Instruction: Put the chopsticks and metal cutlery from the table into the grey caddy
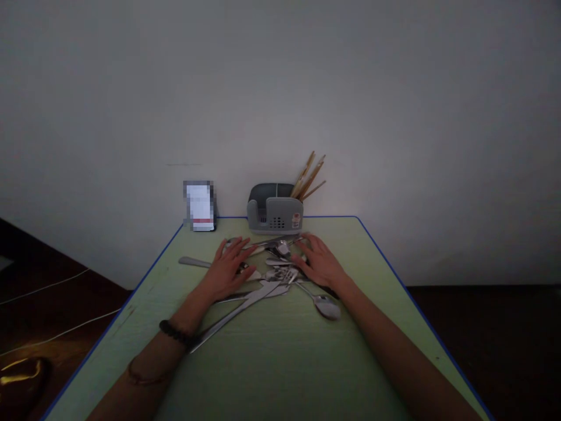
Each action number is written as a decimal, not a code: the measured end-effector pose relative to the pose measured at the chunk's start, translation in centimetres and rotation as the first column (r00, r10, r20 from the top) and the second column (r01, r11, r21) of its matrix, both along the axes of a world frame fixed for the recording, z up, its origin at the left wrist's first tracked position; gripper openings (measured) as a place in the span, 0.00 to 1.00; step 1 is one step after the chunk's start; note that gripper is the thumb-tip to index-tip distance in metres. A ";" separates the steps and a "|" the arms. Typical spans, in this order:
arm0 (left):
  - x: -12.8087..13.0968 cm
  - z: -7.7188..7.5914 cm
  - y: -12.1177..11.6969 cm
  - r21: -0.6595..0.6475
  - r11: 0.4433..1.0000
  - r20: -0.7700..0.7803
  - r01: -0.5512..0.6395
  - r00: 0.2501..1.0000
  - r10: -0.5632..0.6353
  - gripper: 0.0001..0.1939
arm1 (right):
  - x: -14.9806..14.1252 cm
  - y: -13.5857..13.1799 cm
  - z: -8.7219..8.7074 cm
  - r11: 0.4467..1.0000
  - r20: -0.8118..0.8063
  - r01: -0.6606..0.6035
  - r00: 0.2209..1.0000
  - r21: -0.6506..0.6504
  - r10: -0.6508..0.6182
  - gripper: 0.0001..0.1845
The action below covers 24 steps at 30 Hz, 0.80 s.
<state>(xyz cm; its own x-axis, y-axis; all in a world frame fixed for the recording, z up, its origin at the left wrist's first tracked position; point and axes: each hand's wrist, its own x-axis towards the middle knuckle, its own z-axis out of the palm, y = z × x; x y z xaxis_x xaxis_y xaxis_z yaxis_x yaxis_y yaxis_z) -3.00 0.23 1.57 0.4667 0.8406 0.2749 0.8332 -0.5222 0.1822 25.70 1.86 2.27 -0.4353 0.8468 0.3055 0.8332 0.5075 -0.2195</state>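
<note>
A loose pile of metal cutlery lies mid-table between my hands. My left hand (230, 269) rests over the pile's left side, fingers spread and pointing forward. On the right side, my right hand (319, 260) lies over other pieces with its fingers apart. Neither hand is closed round anything. Among the pieces are a table knife (239, 311) slanting toward me, a spoon (326, 307) with its bowl to the right, and a fork (288, 278) near the centre. One long handle (193, 261) sticks out left of my left hand. My hands hide parts of the pile.
Behind the pile stands a grey cutlery holder (284, 216) against the wall, with several wooden chopsticks (310, 175) in its right compartment. A phone (200, 206) leans upright at the back left. The green table (280, 374) has a blue edge.
</note>
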 end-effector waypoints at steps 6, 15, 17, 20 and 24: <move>0.6 -0.4 -0.4 -0.060 0.998 -0.020 0.016 1.000 -0.018 0.35 | -0.3 0.1 -0.6 0.999 0.033 -0.021 0.999 -0.035 0.022 0.37; 0.4 0.0 -0.6 -0.077 0.995 -0.004 0.064 0.998 -0.064 0.40 | 1.3 -2.3 -0.1 0.999 0.071 -0.013 0.997 -0.049 0.017 0.40; 0.5 0.1 -0.7 -0.096 0.992 -0.013 0.080 0.997 -0.082 0.43 | 1.6 -2.7 0.0 0.997 0.085 0.009 0.996 -0.074 -0.003 0.41; 0.5 0.1 -0.8 -0.102 0.990 -0.015 0.101 0.995 -0.103 0.45 | 1.6 -3.1 0.3 0.994 0.104 0.039 0.994 -0.104 -0.028 0.42; 0.5 0.1 -0.9 -0.101 0.985 -0.016 0.141 0.990 -0.143 0.42 | 1.2 -3.7 0.5 0.987 0.133 0.050 0.991 -0.151 -0.030 0.45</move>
<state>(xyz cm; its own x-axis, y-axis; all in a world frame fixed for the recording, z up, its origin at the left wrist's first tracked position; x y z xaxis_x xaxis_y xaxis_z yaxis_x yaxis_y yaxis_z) -2.47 -0.65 1.64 0.5885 0.7879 0.1812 0.7565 -0.6157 0.2205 26.89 -1.84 2.80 -0.4276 0.8969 0.1130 0.8788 0.4418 -0.1806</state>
